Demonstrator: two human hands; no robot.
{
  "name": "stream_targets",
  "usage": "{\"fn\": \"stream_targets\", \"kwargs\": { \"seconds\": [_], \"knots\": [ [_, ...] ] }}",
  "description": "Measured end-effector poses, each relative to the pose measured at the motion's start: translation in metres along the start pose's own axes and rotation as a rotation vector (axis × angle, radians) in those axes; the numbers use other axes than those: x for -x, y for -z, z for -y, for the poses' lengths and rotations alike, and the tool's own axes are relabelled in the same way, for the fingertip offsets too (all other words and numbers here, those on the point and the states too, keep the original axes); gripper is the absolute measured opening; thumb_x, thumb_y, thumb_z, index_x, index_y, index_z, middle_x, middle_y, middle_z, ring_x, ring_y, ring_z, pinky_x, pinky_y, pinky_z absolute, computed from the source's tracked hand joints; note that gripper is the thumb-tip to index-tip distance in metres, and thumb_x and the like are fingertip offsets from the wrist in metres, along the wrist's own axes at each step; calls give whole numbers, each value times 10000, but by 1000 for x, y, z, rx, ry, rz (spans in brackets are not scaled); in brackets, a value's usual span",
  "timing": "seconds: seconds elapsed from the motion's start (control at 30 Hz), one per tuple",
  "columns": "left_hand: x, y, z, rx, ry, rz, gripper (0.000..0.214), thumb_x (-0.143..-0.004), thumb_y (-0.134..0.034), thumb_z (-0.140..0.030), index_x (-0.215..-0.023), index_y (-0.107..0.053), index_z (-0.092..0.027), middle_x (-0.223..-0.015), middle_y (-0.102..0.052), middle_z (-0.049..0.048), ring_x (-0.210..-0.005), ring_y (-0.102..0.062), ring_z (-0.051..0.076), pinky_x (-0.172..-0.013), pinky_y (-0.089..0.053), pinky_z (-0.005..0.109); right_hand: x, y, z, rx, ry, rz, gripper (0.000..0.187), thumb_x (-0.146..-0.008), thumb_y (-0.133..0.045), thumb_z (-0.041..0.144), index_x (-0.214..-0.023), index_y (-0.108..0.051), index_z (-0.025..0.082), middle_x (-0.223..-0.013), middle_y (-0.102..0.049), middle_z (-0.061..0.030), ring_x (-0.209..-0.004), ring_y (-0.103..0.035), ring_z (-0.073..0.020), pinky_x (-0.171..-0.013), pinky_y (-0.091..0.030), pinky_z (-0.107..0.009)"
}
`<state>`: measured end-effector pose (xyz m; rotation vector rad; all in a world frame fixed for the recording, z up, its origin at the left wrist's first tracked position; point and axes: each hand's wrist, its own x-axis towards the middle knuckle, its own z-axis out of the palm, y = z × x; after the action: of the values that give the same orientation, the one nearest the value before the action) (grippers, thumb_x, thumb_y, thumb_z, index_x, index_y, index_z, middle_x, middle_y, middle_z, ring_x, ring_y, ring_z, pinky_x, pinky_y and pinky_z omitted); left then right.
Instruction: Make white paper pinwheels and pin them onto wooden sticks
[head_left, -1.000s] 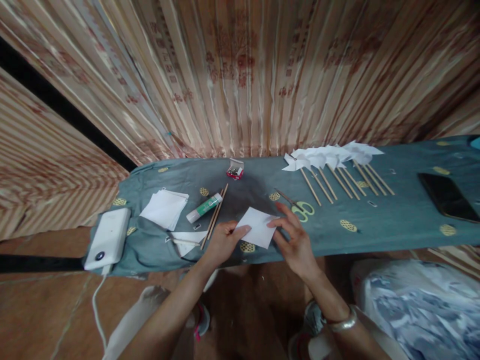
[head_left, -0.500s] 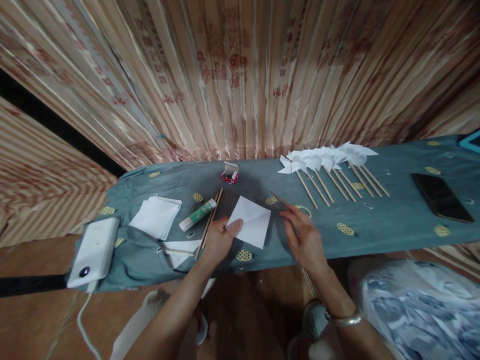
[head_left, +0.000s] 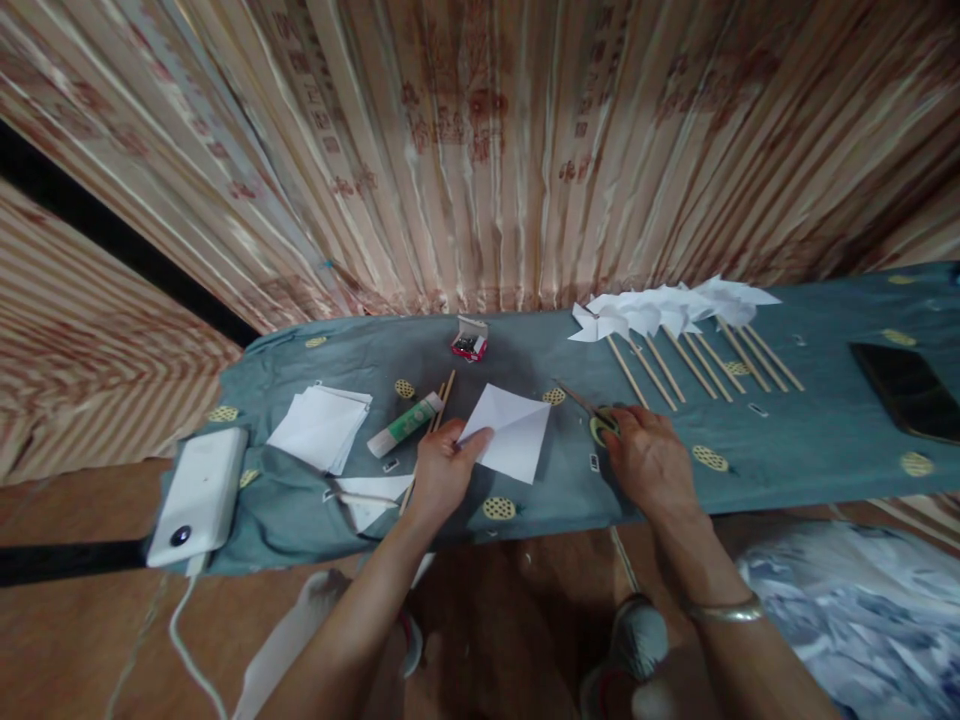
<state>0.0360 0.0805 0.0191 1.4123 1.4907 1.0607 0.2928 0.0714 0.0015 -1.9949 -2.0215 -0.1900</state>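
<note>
My left hand (head_left: pixel 444 465) pinches a square sheet of white paper (head_left: pixel 511 432) at its left corner, thumb on top. A crease runs across the sheet. To the right, my right hand (head_left: pixel 651 458) has its fingers curled over the yellow-green handles of a pair of scissors (head_left: pixel 600 412), whose blades point toward the paper. Just left of my left hand lie two thin wooden sticks (head_left: pixel 444 398) and a green-and-white glue stick (head_left: pixel 405 424). Behind the paper sits a small open red-and-white box (head_left: pixel 470 342) of tiny dark pieces.
Several white paper pinwheels (head_left: pixel 637 312) on sticks lie in a row at back right. A phone (head_left: pixel 907 390) is at far right. On the left are stacked paper squares (head_left: pixel 319 428), paper scraps (head_left: pixel 367 500) and a white power bank (head_left: pixel 199 495) with a cable. A pleated curtain (head_left: pixel 465 180) hangs behind.
My right hand has moved right, from beside the scissors' blades to their handles, and its fingers have curled over them. My left hand keeps hold of the paper. The view has shifted slightly.
</note>
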Motion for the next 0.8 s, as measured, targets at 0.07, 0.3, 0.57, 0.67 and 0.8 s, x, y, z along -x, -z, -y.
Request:
{"fn": "stream_targets", "kwargs": {
  "seconds": [0.07,0.3,0.57,0.67,0.8],
  "knots": [
    [0,1,0,8,3,4,291,-748,-652,-406,-604,-618,-155,-565,-509,-35,-566,-445,123,-542,-337,244,-1,2,1,24,-18,33,239,-852,-501,201,-1039,-635,137,-880,-688,-165,-820,-632,-294,-713,-468,-382],
    [-4,5,-3,95,20,-55,240,-718,-674,-372,-654,-676,-141,-609,-616,-1,-605,-520,150,-575,-400,254,-2,9,-2,-403,-193,98,228,-810,-574,310,-970,-680,187,-825,-736,-117,-714,-688,-270,-604,-508,-360],
    [-10,20,-7,203,15,-135,258,-698,-692,-384,-757,-720,-135,-692,-677,22,-626,-565,155,-575,-431,253,19,18,34,-1574,-576,455,509,-577,-839,461,-984,-682,199,-800,-727,-64,-675,-668,-181,-529,-491,-249],
    [-11,25,-8,214,23,-168,258,-707,-685,-382,-791,-727,-141,-723,-688,26,-634,-570,155,-553,-426,242,30,23,48,-1699,-505,578,542,-614,-821,497,-1052,-688,207,-820,-701,-62,-633,-609,-140,-503,-449,-226],
    [-11,30,-6,192,33,-212,250,-708,-689,-390,-755,-721,-147,-680,-670,11,-613,-558,147,-539,-417,234,39,24,61,-1746,-315,704,598,-647,-747,616,-1073,-702,198,-798,-668,-62,-632,-557,-139,-506,-428,-237]
  ]
}}
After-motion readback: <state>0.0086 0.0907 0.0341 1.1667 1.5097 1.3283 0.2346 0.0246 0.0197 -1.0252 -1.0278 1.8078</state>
